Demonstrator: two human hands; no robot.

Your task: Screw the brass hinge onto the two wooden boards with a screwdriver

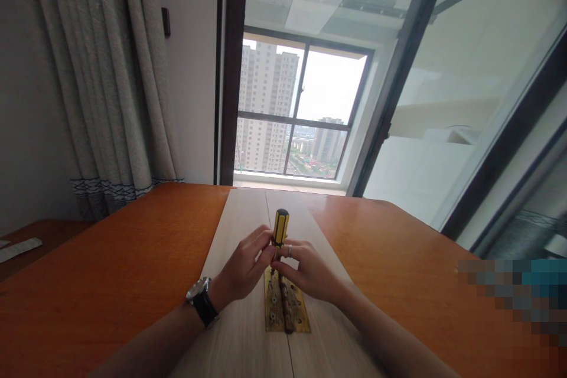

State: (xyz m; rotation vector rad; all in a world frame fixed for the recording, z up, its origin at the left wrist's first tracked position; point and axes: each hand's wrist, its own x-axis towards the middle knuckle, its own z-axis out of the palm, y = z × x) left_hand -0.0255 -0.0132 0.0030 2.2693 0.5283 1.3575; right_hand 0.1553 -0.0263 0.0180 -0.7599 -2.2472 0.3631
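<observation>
Between the two hands stands a screwdriver [280, 227], nearly upright, its ribbed handle striped yellow and black under a dark rounded top. The left hand [245, 260] and right hand [310, 271] both grasp its lower part with their fingertips. Just nearer than the hands, a stained, brass-coloured hinge [303, 323] lies open along the seam of pale wooden boards [241, 218]; beneath everything spreads the glossy orange-brown desk [367, 236].

A yellow-black screwdriver [280, 227] stands nearly upright over a flat brassy hinge [287, 310].
</observation>
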